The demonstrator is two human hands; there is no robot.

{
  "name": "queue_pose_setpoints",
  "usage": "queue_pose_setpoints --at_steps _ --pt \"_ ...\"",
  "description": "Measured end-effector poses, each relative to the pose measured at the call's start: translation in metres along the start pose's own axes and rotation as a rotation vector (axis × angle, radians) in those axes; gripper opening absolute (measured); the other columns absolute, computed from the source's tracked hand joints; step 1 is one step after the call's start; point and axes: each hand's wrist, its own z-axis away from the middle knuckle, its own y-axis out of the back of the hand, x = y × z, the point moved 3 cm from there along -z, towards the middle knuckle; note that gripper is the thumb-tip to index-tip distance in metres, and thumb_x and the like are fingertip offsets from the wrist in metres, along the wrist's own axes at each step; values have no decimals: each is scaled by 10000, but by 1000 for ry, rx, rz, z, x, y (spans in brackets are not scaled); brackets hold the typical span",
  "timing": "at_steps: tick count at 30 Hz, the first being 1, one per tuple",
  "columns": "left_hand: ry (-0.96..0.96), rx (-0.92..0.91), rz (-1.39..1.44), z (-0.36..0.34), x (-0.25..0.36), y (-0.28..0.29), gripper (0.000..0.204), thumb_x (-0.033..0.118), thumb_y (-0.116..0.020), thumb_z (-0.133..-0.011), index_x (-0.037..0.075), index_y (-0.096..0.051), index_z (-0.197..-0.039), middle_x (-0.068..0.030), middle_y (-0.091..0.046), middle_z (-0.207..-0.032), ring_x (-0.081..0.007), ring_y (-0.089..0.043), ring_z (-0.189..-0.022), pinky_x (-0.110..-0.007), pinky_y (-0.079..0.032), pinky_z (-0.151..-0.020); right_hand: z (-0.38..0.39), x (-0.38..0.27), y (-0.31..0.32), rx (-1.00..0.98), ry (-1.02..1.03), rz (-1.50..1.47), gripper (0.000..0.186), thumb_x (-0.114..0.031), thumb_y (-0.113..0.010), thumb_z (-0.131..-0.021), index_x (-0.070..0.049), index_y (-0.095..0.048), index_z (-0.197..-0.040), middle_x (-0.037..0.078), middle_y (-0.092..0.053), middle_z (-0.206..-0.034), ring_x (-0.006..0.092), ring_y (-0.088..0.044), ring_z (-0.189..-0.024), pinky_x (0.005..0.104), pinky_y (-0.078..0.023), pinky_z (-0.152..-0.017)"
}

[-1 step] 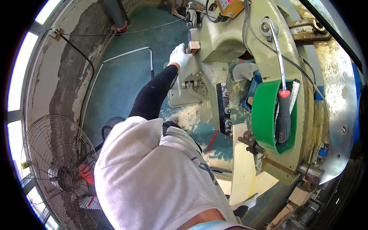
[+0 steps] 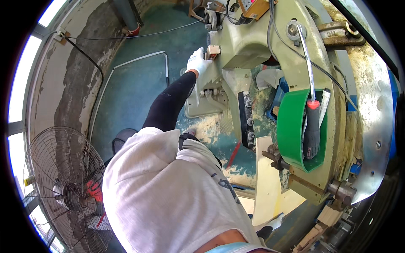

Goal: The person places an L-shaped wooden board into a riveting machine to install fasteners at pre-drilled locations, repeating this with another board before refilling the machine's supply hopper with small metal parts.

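My left hand (image 2: 198, 62), in a white glove, reaches out at the far end of my black-sleeved arm. It is beside a small wooden box (image 2: 213, 50) on the pale green machine (image 2: 253, 42). Its fingers look stretched out, and the side of the box they meet is partly hidden. Low on the right, my right hand (image 2: 276, 222), also in a white glove, is at the edge of pale flat boards (image 2: 268, 181). My clothing covers most of that arm, and the fingers are too small to read.
A green bin (image 2: 290, 130) on the machine holds a grey-handled screwdriver (image 2: 312, 130). A curved metal sheet (image 2: 373, 126) is at the right. On the left stands a wire-caged fan (image 2: 69, 189). Sawdust (image 2: 211, 141) covers part of the floor, and a cable (image 2: 168, 31) spans the back.
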Motion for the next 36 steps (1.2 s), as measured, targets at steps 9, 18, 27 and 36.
queue_pose_setpoints --at_steps 9,18,27,36 --pt "-124 116 -1 -12 13 -4 781 357 -760 -786 30 -481 -1438 -196 -571 -1358 -348 -557 -1259 -430 -449 -1065 -10 10 -2 43 90 -2 582 -422 -599 -1010 124 -663 -1200 228 -708 -1181 311 -665 -1006 383 -519 -914" --pt "-379 344 1065 -9 163 107 381 121 -598 -1008 -37 -545 -1350 -100 -652 -1251 -141 -646 -1072 -284 -509 -937 -44 49 8 51 52 100 569 -394 -606 -1012 143 -653 -1194 233 -708 -1178 310 -665 -1008 380 -513 -920" --pt "-181 -145 1464 -40 197 117 397 173 -582 -1027 4 -533 -1383 -105 -663 -1217 -198 -669 -1079 -342 -542 -929 -37 42 2 33 42 -61 529 -353 -616 -1009 142 -655 -1194 213 -714 -1149 284 -660 -980 366 -524 -884" --pt "-111 -164 1495 -44 198 116 378 152 -587 -1023 -2 -542 -1365 -87 -674 -1139 -176 -680 -1024 -329 -562 -871 -46 53 4 22 42 -63 537 -360 -621 -1005 138 -654 -1203 203 -709 -1171 287 -659 -1009 364 -521 -905"
